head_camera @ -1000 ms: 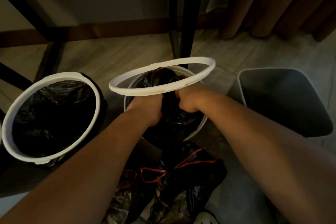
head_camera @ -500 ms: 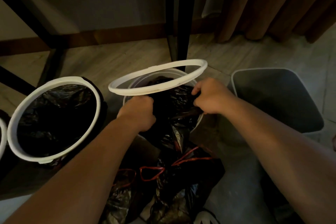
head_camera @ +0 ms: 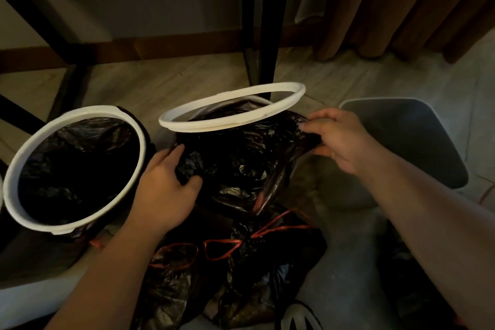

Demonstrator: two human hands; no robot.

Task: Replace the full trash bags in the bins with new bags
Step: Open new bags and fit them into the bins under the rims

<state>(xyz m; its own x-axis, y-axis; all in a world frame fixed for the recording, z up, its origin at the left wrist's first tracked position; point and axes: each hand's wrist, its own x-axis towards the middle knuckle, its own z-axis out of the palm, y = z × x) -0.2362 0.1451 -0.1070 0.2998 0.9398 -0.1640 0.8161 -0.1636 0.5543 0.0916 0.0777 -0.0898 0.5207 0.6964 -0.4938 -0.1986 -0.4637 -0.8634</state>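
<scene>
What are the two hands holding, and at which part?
Both hold the black bag below the white ring: the left hand grips its left edge, the right hand pinches its right edge.

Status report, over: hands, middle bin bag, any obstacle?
Left hand, right hand grip black bag over middle bin. White ring tilted, unseated. Tied bags lie in front.

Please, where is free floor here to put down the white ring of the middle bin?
Free: the floor behind the bins, between baseboard and left bin; also the strip between grey bin and curtain. Crowded: near side, where tied bags lie and left hand and right hand hold the black bag.
</scene>
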